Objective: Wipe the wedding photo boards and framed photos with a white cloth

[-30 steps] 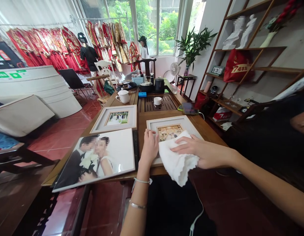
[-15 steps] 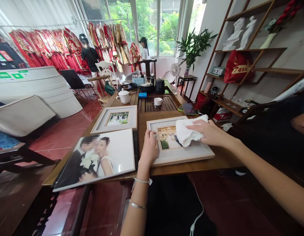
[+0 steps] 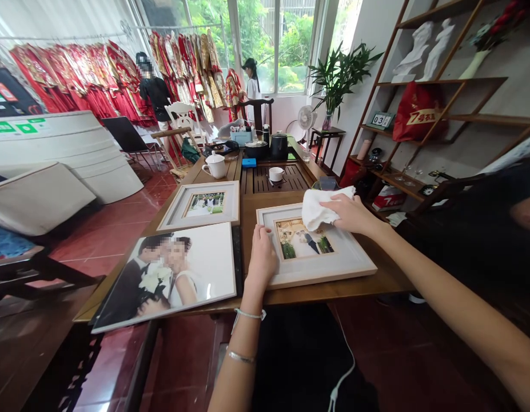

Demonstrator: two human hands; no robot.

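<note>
As hands (image 3: 262,256) (image 3: 353,214) hold cloth (image 3: 319,208), frame (image 3: 353,261), table (image 3: 251,201) beneath

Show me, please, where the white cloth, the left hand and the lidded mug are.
White cloth (image 3: 319,209): head view, middle of its bunched fabric.
Left hand (image 3: 262,256): head view, back of the hand.
Lidded mug (image 3: 216,167): head view, side of its body.

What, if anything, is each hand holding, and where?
The right hand holds the cloth by its right side; the left hand touches the frame at its left edge.
</note>
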